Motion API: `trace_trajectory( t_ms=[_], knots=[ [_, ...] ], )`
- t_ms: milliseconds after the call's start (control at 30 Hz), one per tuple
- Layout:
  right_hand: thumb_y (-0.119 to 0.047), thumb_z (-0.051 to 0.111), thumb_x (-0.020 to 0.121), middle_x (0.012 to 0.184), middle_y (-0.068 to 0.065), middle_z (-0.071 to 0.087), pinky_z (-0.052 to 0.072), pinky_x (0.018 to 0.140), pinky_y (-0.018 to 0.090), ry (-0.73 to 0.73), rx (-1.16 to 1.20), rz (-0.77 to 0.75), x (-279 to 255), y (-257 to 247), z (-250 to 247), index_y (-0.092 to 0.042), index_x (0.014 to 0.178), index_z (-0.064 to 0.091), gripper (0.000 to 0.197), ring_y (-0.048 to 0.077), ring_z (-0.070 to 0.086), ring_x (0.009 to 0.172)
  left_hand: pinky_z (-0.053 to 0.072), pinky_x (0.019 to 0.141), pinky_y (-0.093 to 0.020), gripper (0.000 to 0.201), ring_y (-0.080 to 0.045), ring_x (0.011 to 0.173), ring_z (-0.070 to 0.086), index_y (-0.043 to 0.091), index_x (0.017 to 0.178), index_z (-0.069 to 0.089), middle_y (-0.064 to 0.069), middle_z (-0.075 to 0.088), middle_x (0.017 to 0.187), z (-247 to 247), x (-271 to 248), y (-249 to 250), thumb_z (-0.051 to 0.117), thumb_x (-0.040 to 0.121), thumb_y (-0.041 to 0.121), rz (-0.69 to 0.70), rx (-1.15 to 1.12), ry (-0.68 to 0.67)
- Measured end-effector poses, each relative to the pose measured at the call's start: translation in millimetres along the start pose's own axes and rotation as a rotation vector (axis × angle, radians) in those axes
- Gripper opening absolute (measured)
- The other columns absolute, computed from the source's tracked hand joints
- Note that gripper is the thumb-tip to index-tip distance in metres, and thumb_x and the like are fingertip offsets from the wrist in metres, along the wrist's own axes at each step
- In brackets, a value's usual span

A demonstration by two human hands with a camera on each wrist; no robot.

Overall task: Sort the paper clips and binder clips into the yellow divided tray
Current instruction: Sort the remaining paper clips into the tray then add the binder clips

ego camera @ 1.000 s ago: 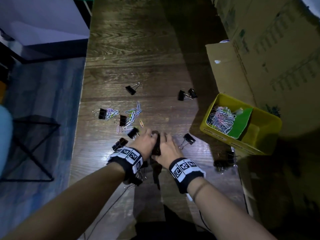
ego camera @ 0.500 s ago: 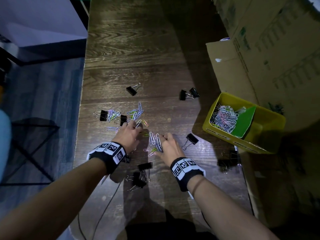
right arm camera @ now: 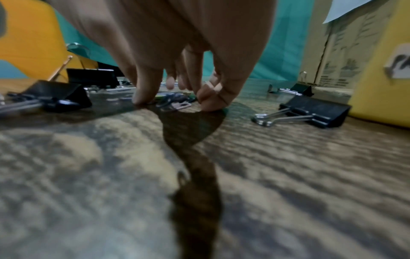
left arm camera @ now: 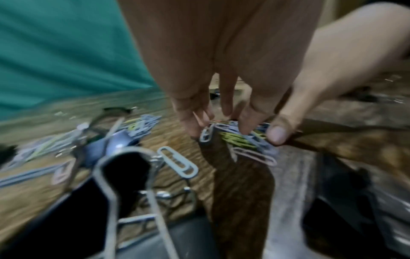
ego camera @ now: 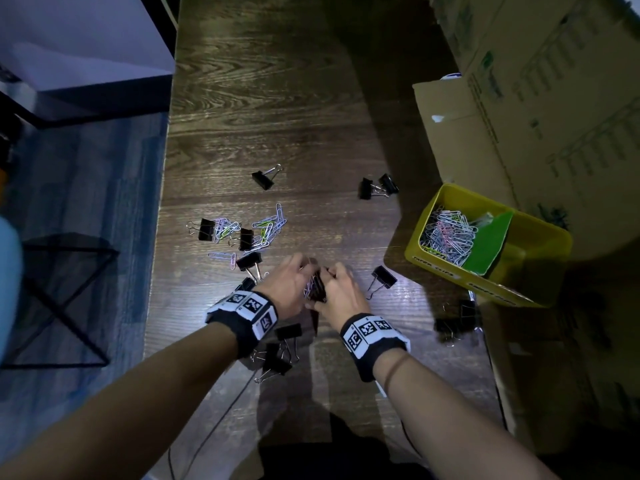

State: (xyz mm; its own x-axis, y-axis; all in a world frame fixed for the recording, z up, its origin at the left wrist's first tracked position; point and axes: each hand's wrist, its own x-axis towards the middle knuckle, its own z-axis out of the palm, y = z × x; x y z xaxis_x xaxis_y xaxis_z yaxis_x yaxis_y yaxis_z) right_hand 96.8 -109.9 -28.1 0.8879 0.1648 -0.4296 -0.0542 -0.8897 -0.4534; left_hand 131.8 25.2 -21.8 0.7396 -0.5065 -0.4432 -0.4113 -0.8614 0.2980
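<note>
Paper clips [ego camera: 313,284] sit bunched on the bench [ego camera: 277,116] between my left hand [ego camera: 289,284] and right hand [ego camera: 341,294], fingers of both curled around them; yellow tray [ego camera: 540,237] stands well right.

Dim scene, hard shadows, tabletop glare, blurred wrist views
</note>
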Motion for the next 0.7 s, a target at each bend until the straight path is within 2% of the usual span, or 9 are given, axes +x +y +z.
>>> trace_trajectory(
  t_ms=[100, 167, 233, 333, 433, 533, 633, 700],
  knots=[
    [-0.039, 0.070, 0.080, 0.133, 0.012, 0.036, 0.035, 0.103, 0.037, 0.014, 0.022, 0.020, -1.4, 7.0, -4.8, -0.012, 0.142, 0.033, 0.078, 0.029, 0.038, 0.126, 0.038, 0.100, -0.043, 0.083, -0.029, 0.118, 0.037, 0.020, 0.142, 0.025, -0.011, 0.035, 0.132, -7.3, 0.2, -12.0, 0.062, 0.068, 0.017, -0.030, 0.061, 0.051],
    [-0.043, 0.071, 0.077, 0.138, 0.014, 0.033, 0.037, 0.104, 0.040, -0.011, 0.006, 0.036, -3.5, 3.2, -5.4, -0.011, 0.145, 0.025, 0.088, 0.031, 0.035, 0.129, 0.038, 0.100, -0.045, 0.089, -0.031, 0.118, 0.034, 0.025, 0.142, 0.018, -0.011, 0.031, 0.133, -9.7, -0.1, -14.6, 0.067, 0.068, 0.028, -0.040, 0.136, -0.023],
    [-0.043, 0.072, 0.075, 0.138, 0.015, 0.033, 0.038, 0.104, 0.041, -0.036, -0.038, 0.025, -4.9, -3.7, -3.3, -0.008, 0.145, 0.026, 0.091, 0.031, 0.035, 0.130, 0.040, 0.098, -0.046, 0.088, -0.033, 0.117, 0.035, 0.026, 0.140, 0.021, -0.010, 0.031, 0.131, -8.3, -1.0, -9.6, 0.071, 0.068, 0.032, -0.069, 0.129, -0.087],
    [-0.035, 0.073, 0.077, 0.139, 0.017, 0.036, 0.039, 0.103, 0.039, -0.057, -0.040, -0.006, -4.8, -10.8, -2.4, -0.004, 0.140, 0.035, 0.080, 0.033, 0.043, 0.126, 0.042, 0.095, -0.044, 0.072, -0.035, 0.114, 0.043, 0.019, 0.136, 0.034, -0.012, 0.035, 0.128, -3.6, -2.1, 0.6, 0.067, 0.071, 0.015, -0.124, 0.038, -0.062],
    [-0.023, 0.069, 0.082, 0.131, 0.019, 0.044, 0.043, 0.098, 0.040, -0.073, -0.011, 0.000, -3.4, -14.1, -7.5, -0.001, 0.129, 0.048, 0.056, 0.036, 0.051, 0.117, 0.043, 0.090, -0.043, 0.052, -0.036, 0.108, 0.050, 0.011, 0.127, 0.045, -0.014, 0.042, 0.122, -2.6, -2.1, 8.5, 0.057, 0.076, 0.002, -0.136, -0.057, -0.021],
    [-0.004, 0.057, 0.086, 0.124, 0.021, 0.049, 0.046, 0.094, 0.042, -0.045, 0.011, 0.002, -3.4, -15.1, -10.8, 0.003, 0.115, 0.057, 0.030, 0.038, 0.055, 0.109, 0.044, 0.088, -0.042, 0.043, -0.035, 0.103, 0.054, 0.008, 0.122, 0.051, -0.014, 0.047, 0.116, -4.7, -1.0, 11.8, 0.052, 0.080, -0.001, -0.127, -0.077, 0.016],
    [0.005, 0.049, 0.085, 0.121, 0.021, 0.051, 0.047, 0.093, 0.043, -0.006, 0.046, -0.015, -4.7, -13.0, -8.0, 0.003, 0.111, 0.059, 0.028, 0.038, 0.056, 0.105, 0.047, 0.089, -0.041, 0.044, -0.035, 0.102, 0.056, 0.008, 0.122, 0.053, -0.013, 0.049, 0.114, -3.0, -2.1, 6.9, 0.049, 0.079, -0.001, -0.114, -0.124, 0.042],
    [0.004, 0.049, 0.084, 0.123, 0.019, 0.051, 0.047, 0.094, 0.042, 0.006, 0.082, -0.018, -4.8, -11.1, -5.5, 0.001, 0.114, 0.058, 0.032, 0.037, 0.056, 0.106, 0.046, 0.093, -0.041, 0.051, -0.034, 0.107, 0.054, 0.011, 0.126, 0.051, -0.012, 0.047, 0.118, 0.4, -4.2, 2.1, 0.055, 0.076, 0.007, -0.106, -0.177, 0.035]
  ],
)
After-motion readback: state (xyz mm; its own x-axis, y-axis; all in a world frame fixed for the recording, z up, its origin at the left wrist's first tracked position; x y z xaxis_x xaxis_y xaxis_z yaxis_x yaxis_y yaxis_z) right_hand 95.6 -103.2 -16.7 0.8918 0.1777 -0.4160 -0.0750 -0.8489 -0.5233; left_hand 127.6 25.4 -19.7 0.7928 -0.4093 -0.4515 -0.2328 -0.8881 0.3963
